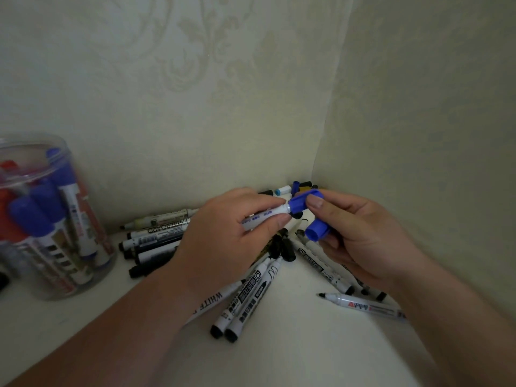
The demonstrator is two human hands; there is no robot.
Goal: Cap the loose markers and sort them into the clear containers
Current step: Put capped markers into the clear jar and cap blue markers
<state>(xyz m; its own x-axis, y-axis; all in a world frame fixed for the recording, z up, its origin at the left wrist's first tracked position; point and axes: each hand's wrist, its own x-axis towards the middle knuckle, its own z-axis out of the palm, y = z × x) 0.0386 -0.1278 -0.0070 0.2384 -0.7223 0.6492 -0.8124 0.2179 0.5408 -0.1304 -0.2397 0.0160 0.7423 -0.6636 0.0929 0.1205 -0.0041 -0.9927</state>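
I see the left grip [223, 233] clasped round a white marker [265, 216], held above a pile of black-capped markers [251, 289] on the tabletop [307, 353] in a wall corner. The right grip [360, 241] pinches the blue cap [297, 203] at the marker's end and curls round a second blue cap [317, 231]. A clear container [50, 219] of capped markers stands well to the left.
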